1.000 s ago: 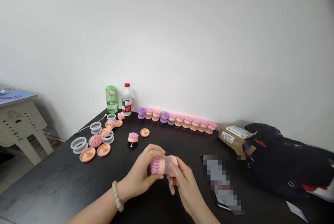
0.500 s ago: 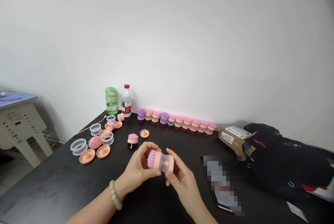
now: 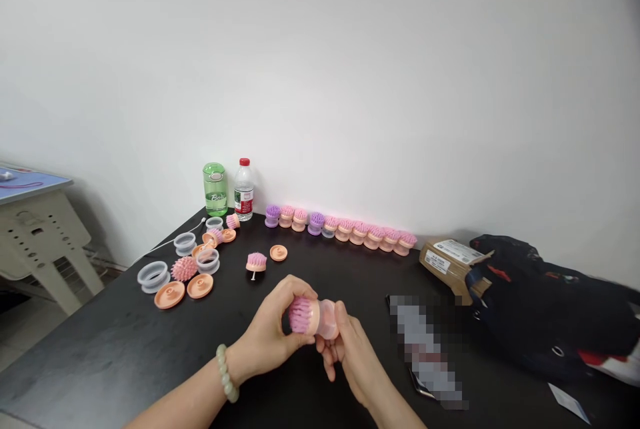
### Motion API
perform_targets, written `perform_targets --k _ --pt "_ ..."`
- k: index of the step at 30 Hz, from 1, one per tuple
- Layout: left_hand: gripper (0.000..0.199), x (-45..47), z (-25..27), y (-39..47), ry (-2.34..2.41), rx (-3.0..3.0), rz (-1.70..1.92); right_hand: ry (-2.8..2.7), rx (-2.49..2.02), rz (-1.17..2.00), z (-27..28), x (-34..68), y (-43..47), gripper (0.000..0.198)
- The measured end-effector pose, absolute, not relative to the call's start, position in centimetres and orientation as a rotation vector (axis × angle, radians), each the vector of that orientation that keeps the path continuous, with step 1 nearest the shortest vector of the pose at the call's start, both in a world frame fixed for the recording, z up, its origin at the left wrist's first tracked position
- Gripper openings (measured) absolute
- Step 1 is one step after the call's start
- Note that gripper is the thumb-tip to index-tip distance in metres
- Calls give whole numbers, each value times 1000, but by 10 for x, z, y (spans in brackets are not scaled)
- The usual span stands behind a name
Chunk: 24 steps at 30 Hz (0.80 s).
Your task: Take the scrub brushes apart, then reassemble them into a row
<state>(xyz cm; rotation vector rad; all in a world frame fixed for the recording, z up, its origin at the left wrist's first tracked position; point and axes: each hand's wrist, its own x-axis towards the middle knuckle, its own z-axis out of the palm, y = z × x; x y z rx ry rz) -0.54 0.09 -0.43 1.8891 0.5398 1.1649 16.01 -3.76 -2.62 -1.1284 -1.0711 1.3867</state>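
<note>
Between my two hands is a scrubbing brush point(image 3: 316, 317) with pink bristles, a peach collar and a clear body, lying on its side in the air above the table. My left hand point(image 3: 278, 322) wraps round the bristle end. At the other end, the thumb and palm of my right hand point(image 3: 346, 342) press on the peach base, which the hand partly covers; its lower fingers are curled underneath. Just beyond stand a pink bristle head point(image 3: 257, 261) on a white stem and a peach disc point(image 3: 279, 253).
Clear rings point(image 3: 153, 277), peach discs point(image 3: 169, 295) and bristle heads point(image 3: 185, 268) lie at the left. Several finished-looking brushes point(image 3: 345, 229) line the wall. A green bottle point(image 3: 215, 189), water bottle point(image 3: 244, 190), cardboard box point(image 3: 453, 267), dark bag point(image 3: 545, 315) and phone point(image 3: 425, 349) surround the black table point(image 3: 90, 349).
The brush has shifted slightly right and tilted in my hands. My right hand has turned, with its thumb now up against the base end and its fingers beneath. The view has moved a little.
</note>
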Motion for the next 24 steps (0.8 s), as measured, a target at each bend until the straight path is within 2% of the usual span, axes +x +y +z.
perform_targets --k 5,8,11,18,21,24 --pt "43 -4 -6 5 596 1621 1192 -1083 -1001 1362 -20 168 -37 69" --pt "47 -4 -4 6 586 1430 1160 -1137 -1033 1198 -19 174 -37 60" --pt "49 -4 0 6 588 1325 1133 -1244 -1023 1002 -18 178 -37 61" --pt "50 -4 2 5 598 1292 1106 -1376 -1157 842 -18 183 -36 39" --pt "50 -4 2 4 602 1298 1106 -1427 -1169 801 -21 183 -36 41" --pt "50 -4 2 4 610 1298 1118 -1444 -1136 761 -22 181 -37 52"
